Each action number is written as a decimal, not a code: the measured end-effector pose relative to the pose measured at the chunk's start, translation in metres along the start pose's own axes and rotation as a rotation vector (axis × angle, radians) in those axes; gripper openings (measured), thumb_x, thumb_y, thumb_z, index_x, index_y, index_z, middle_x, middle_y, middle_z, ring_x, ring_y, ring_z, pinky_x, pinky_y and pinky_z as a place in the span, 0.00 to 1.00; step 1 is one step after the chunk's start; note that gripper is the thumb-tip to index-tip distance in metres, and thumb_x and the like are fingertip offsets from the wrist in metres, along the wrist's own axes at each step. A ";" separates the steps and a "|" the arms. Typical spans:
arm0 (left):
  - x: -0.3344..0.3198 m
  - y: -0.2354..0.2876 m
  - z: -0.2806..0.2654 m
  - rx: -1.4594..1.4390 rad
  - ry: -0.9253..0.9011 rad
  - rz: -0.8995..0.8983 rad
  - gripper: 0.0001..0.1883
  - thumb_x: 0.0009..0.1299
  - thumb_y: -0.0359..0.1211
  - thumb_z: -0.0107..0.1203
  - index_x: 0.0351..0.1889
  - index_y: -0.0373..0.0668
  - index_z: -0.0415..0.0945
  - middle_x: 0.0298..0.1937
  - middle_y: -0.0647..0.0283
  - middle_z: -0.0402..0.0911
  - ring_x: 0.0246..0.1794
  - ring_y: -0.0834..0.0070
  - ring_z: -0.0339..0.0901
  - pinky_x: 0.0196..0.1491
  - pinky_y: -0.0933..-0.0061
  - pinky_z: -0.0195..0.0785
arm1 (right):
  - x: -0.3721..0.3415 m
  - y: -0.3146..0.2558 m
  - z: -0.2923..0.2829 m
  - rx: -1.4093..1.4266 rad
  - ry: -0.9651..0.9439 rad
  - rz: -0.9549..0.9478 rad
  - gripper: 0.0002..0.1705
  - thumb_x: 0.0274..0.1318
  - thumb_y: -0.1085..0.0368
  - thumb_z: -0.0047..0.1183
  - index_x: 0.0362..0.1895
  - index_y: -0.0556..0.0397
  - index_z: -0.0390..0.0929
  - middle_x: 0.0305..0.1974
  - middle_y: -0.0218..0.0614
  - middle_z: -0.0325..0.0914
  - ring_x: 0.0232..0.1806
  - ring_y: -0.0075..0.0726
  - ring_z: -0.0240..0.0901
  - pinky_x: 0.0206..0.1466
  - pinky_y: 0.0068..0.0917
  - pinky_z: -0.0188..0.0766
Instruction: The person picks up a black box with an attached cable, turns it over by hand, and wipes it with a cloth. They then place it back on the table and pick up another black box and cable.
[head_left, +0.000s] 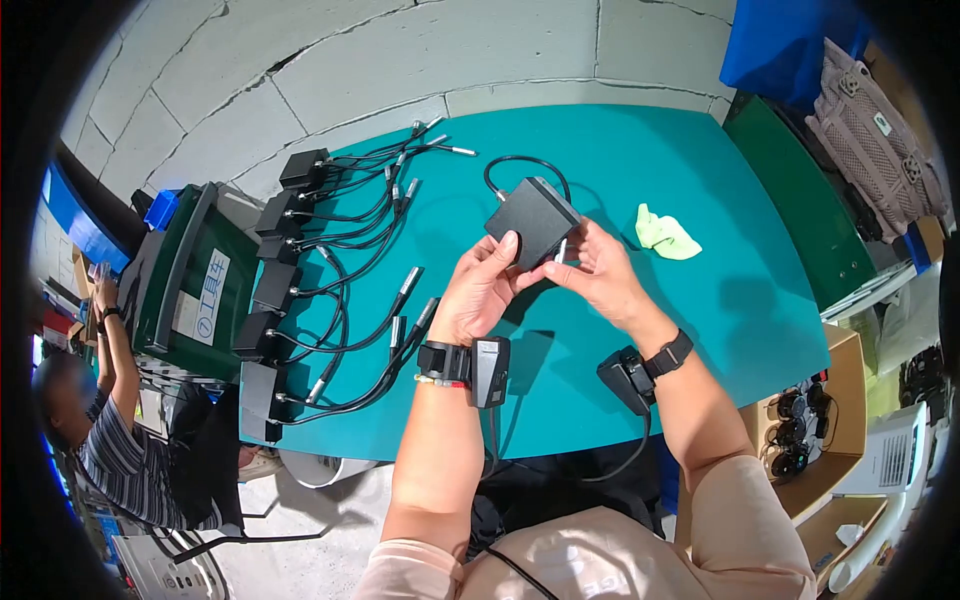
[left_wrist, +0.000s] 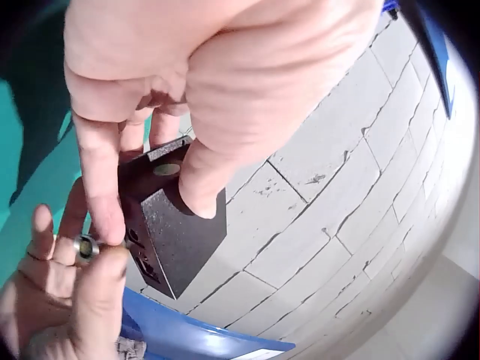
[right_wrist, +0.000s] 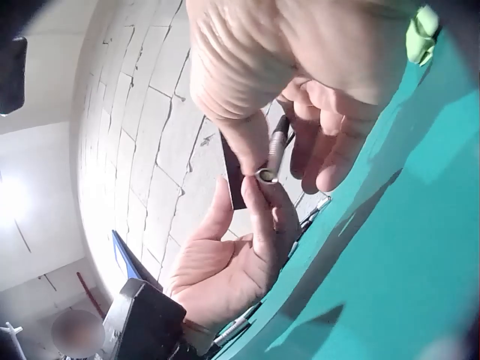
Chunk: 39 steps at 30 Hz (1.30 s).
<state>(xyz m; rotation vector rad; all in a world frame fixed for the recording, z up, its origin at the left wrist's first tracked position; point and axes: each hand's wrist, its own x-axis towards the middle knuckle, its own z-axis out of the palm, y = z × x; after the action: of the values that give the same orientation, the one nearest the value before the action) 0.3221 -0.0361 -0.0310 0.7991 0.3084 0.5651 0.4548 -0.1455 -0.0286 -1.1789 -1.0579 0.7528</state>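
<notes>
Over the green table point(head_left: 690, 330), my left hand point(head_left: 480, 290) grips a black box point(head_left: 532, 222), thumb on its broad face. A black cable point(head_left: 530, 159) curves out beyond it. Just beside the box's near edge, my right hand point(head_left: 606, 282) pinches a silver plug point(right_wrist: 275, 156) between thumb and finger.

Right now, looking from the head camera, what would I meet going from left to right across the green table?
A row of small black boxes → the left hand holding a larger-looking black case → the right hand → a crumpled yellow-green cloth.
</notes>
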 end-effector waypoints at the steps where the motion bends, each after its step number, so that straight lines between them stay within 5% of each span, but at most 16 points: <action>1: 0.000 -0.001 -0.002 0.020 0.011 -0.007 0.16 0.66 0.39 0.54 0.41 0.35 0.67 0.39 0.58 0.75 0.38 0.71 0.76 0.46 0.69 0.75 | -0.001 -0.001 0.001 0.023 0.008 0.035 0.34 0.48 0.67 0.59 0.59 0.59 0.59 0.43 0.35 0.72 0.42 0.26 0.69 0.41 0.23 0.69; 6: 0.001 -0.003 -0.009 0.151 0.036 -0.005 0.16 0.63 0.41 0.58 0.35 0.40 0.67 0.33 0.61 0.76 0.32 0.73 0.77 0.36 0.75 0.75 | 0.000 -0.003 0.002 0.154 0.026 0.227 0.34 0.52 0.53 0.56 0.57 0.58 0.60 0.43 0.34 0.72 0.42 0.25 0.70 0.35 0.23 0.68; 11: 0.006 -0.012 -0.012 0.326 0.098 0.015 0.20 0.57 0.43 0.64 0.28 0.42 0.63 0.28 0.61 0.74 0.28 0.75 0.77 0.28 0.77 0.72 | 0.000 0.008 -0.002 0.155 -0.068 0.313 0.21 0.54 0.66 0.46 0.54 0.55 0.63 0.46 0.34 0.72 0.44 0.29 0.71 0.39 0.28 0.69; 14: 0.003 -0.009 -0.007 0.331 0.132 0.008 0.21 0.56 0.44 0.65 0.28 0.42 0.63 0.28 0.61 0.74 0.26 0.76 0.76 0.28 0.78 0.72 | 0.001 0.002 -0.002 0.229 -0.089 0.347 0.19 0.54 0.64 0.44 0.52 0.55 0.65 0.45 0.34 0.73 0.43 0.30 0.72 0.39 0.28 0.69; 19: 0.006 -0.015 -0.006 0.462 0.126 0.057 0.22 0.57 0.46 0.64 0.26 0.41 0.63 0.25 0.62 0.73 0.21 0.78 0.74 0.25 0.78 0.71 | 0.004 0.011 -0.005 0.172 -0.027 0.408 0.29 0.56 0.42 0.47 0.43 0.58 0.71 0.37 0.35 0.75 0.32 0.28 0.74 0.32 0.24 0.70; 27: 0.001 -0.009 -0.003 0.367 0.085 -0.029 0.21 0.66 0.50 0.51 0.36 0.40 0.68 0.30 0.65 0.73 0.32 0.74 0.76 0.35 0.73 0.70 | 0.002 0.000 -0.005 0.237 0.148 0.318 0.23 0.57 0.52 0.51 0.44 0.60 0.69 0.40 0.36 0.74 0.37 0.30 0.74 0.37 0.28 0.75; 32: 0.010 -0.015 -0.027 0.275 0.085 0.057 0.15 0.67 0.42 0.53 0.36 0.37 0.70 0.30 0.65 0.73 0.32 0.72 0.75 0.34 0.75 0.70 | -0.024 -0.049 -0.047 0.245 0.301 0.101 0.17 0.59 0.57 0.49 0.41 0.59 0.70 0.39 0.32 0.73 0.38 0.28 0.72 0.39 0.29 0.76; 35: 0.009 -0.012 -0.024 0.287 0.100 0.032 0.13 0.67 0.38 0.53 0.36 0.37 0.71 0.31 0.62 0.74 0.31 0.73 0.75 0.35 0.76 0.71 | -0.094 -0.088 -0.108 0.070 0.434 -0.130 0.16 0.60 0.57 0.48 0.39 0.59 0.71 0.38 0.33 0.72 0.37 0.28 0.71 0.41 0.30 0.76; 37: 0.008 -0.010 -0.020 0.324 0.118 0.026 0.12 0.67 0.38 0.53 0.36 0.37 0.71 0.33 0.61 0.74 0.32 0.73 0.74 0.35 0.77 0.70 | -0.155 -0.105 -0.178 -0.715 0.533 -0.233 0.17 0.60 0.56 0.48 0.41 0.60 0.71 0.36 0.33 0.72 0.36 0.29 0.71 0.42 0.29 0.76; 39: 0.012 -0.010 -0.025 0.336 0.092 0.023 0.12 0.67 0.38 0.53 0.36 0.37 0.71 0.32 0.62 0.74 0.33 0.74 0.74 0.35 0.77 0.70 | -0.211 -0.134 -0.194 -0.792 0.745 -0.172 0.18 0.59 0.57 0.50 0.41 0.61 0.71 0.34 0.32 0.72 0.33 0.28 0.70 0.41 0.26 0.75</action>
<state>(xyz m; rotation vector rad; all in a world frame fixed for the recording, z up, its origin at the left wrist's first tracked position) 0.3235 -0.0202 -0.0557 1.1031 0.4876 0.5806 0.5544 -0.4374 0.0406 -1.8054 -0.7962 -0.3058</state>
